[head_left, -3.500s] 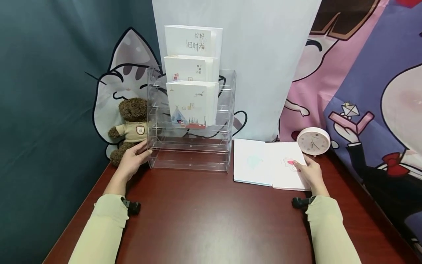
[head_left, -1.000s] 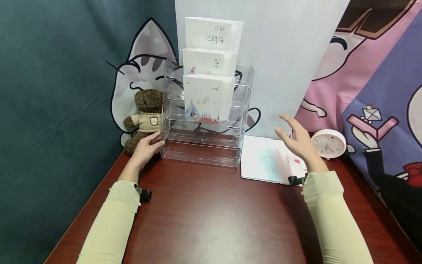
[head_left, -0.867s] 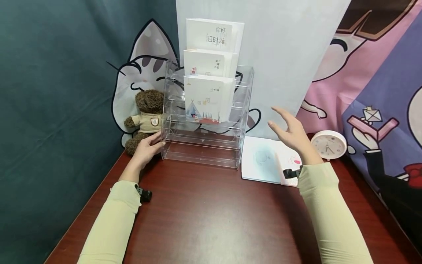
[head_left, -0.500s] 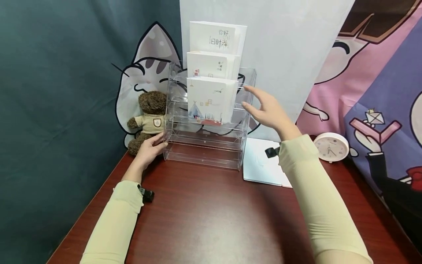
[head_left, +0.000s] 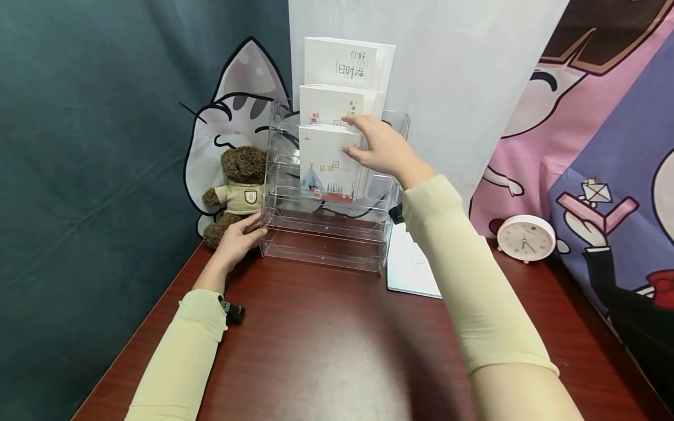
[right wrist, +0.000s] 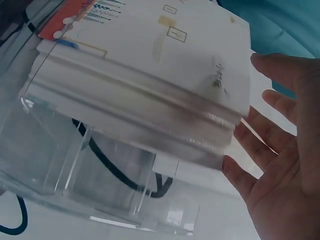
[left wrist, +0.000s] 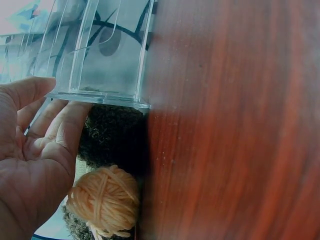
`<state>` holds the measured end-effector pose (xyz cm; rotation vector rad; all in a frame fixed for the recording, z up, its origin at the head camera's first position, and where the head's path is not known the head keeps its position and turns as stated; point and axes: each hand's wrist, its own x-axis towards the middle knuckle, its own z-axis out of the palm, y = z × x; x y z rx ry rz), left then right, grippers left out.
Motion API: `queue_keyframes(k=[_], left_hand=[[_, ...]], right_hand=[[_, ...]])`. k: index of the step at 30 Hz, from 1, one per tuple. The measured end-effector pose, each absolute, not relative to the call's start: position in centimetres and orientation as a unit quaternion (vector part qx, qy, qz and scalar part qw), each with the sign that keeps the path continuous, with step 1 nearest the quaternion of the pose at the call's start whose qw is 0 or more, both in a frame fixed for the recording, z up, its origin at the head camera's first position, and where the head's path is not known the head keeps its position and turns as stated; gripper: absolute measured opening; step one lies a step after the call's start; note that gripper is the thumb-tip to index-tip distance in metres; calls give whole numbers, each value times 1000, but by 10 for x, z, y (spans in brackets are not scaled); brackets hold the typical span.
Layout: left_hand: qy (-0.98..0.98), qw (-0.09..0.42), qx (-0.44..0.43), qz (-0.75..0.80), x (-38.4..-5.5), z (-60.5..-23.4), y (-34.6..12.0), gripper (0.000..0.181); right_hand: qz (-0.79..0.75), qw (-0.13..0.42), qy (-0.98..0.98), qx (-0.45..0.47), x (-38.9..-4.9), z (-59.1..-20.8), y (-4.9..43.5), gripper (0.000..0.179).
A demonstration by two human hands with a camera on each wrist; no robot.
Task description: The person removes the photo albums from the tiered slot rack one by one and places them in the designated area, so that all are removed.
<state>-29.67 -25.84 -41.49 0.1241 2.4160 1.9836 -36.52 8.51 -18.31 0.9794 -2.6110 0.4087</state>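
Observation:
My left hand (head_left: pixel 234 242) holds the left side of a clear acrylic book rack (head_left: pixel 323 257); in the left wrist view its thumb (left wrist: pixel 37 90) lies by the edge and the fingers behind the side panel. My right hand (head_left: pixel 384 146) reaches to the top right corner of the front books (head_left: pixel 326 152), white with a blue tent on the cover. In the right wrist view its thumb (right wrist: pixel 280 70) is at the cover's corner and the spread fingers are beside the stack. An open book (head_left: pixel 408 263) lies right of the rack, partly hidden by my right forearm.
Higher tiers hold more white books, the middle ones (head_left: pixel 323 100) and the tallest ones (head_left: pixel 329 58) at the back. A brown teddy bear (head_left: pixel 242 175) sits left of the rack with a yarn ball (left wrist: pixel 105 200) close by. A round white clock (head_left: pixel 526 238) stands right.
My right hand has left the open book's right page and moved up and left to the front books. My left hand stays at the rack's side. The head view has shifted.

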Motion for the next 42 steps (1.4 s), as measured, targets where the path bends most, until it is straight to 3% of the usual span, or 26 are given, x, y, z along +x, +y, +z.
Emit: queue_keyframes(k=[14, 22, 33, 42], left_hand=[[775, 15, 41, 631, -296, -413, -256, 61], [780, 17, 38, 624, -294, -411, -257, 62], [781, 17, 28, 624, -294, -411, -258, 62], [784, 16, 29, 620, -293, -413, -258, 62]], right_hand=[[-45, 210, -894, 392, -352, -198, 57, 74], [-67, 220, -865, 446, -340, -199, 58, 77], [-52, 241, -842, 479, -332, -205, 67, 60], [11, 343, -794, 502, -308, -192, 77, 48]])
